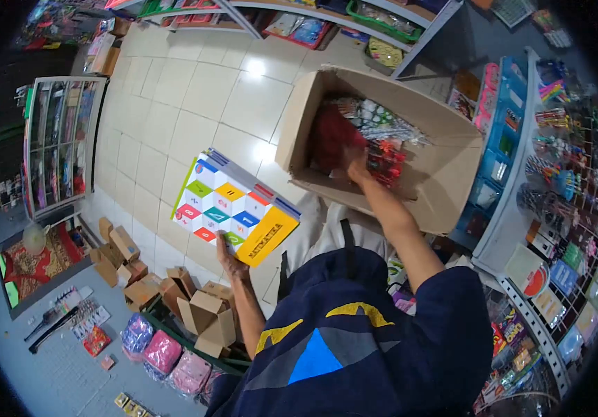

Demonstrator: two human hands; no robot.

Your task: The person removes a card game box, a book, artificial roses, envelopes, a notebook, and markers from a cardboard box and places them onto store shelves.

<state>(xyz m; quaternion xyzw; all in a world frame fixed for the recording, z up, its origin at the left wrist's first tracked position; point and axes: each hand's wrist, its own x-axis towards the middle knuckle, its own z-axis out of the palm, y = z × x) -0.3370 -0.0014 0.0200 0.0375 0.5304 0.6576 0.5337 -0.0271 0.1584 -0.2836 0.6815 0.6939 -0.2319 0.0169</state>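
Note:
My left hand (231,258) is closed on the lower edge of a stack of books (233,208). The top cover carries coloured hexagon-like cubes, a yellow band and the word MATEMATIKA. Inside a large open cardboard box (445,149), my right hand (356,165) is at the edge of a dark red flat item (335,137) and seems to grip it. Both are blurred, and the item's kind cannot be made out. Beside it in the box lie clear-wrapped packets (379,118) and shiny red packets (386,160).
A glass display case (66,142) stands at the left on the tiled floor (194,90). Small open cartons (208,316) and wrapped pink bundles (162,351) lie at lower left. Stocked shelving (504,139) runs close along the right, with more shelves (382,28) ahead.

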